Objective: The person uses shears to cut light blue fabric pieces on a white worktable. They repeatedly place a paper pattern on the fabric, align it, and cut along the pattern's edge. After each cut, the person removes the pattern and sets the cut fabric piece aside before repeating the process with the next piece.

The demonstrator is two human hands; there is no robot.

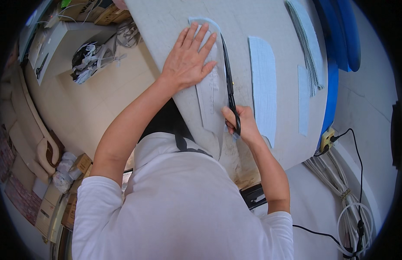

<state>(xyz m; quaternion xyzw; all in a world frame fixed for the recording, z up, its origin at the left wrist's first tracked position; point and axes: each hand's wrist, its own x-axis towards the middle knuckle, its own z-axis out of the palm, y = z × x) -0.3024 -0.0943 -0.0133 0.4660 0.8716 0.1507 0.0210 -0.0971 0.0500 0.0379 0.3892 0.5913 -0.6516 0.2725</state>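
My left hand [186, 63] lies flat with its fingers spread. It presses a long white paper pattern [206, 102] with writing on it against the table. Light blue fabric [208, 20] shows under the pattern, curving around its far end. In my right hand [245, 122], the fingers wrap round the handles of long black scissors [229, 84]. The blades point away from me along the right edge of the pattern and fabric. Just right of the scissors, a long light blue fabric piece [263, 78] lies flat.
A folded fabric stack [306, 43] and a narrow blue strip [303, 99] lie farther right on the pale table [235, 21]. Beyond its blue edge are a socket [327, 138] and bundled cables [335, 175]. Boxes [83, 164] stand at lower left.
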